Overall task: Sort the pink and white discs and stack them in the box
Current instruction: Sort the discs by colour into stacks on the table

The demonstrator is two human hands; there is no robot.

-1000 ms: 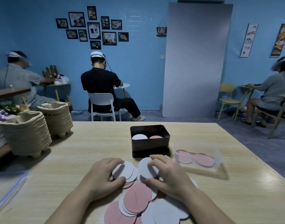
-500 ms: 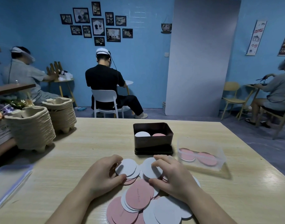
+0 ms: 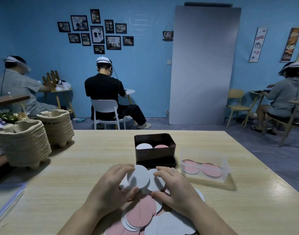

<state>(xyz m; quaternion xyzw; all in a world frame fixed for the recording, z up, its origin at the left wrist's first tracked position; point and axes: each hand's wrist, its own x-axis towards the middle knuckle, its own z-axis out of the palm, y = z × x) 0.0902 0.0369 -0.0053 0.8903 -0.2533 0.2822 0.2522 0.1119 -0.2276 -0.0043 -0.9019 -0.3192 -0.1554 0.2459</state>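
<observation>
At the near edge of the table (image 3: 69,175) a loose pile (image 3: 142,216) of pink and white discs is spread, the two colours mixed and overlapping. Both hands are set at the far end of the pile. The left hand (image 3: 111,189) is curled, and a white disc (image 3: 138,177) is pinched between its thumb below and its fingers along the upper rim, tilted up off the pile. The right hand (image 3: 177,190) is curled likewise, and a second white disc (image 3: 155,183) is gripped between its thumb and fingertips. The two held discs overlap, the left one in front. Just beyond the hands a dark box (image 3: 154,154) is stood open on a dark base. Inside it an inner white disc (image 3: 144,146) at left and an inner pink disc (image 3: 161,146) at right are shown side by side; how many lie beneath cannot be told. Just right of the box a clear tub (image 3: 220,173) is placed, with two tub discs (image 3: 190,166), both pink, laid flat inside. Well to the left, two stacks of pulp trays (image 3: 25,145) are set near the table's edge. Beyond the table, a person in black (image 3: 103,89) is seated with back turned, and others are seated at far left and far right. A grey panel (image 3: 203,65) is leaned on the blue wall, where framed pictures (image 3: 94,31) are hung.
</observation>
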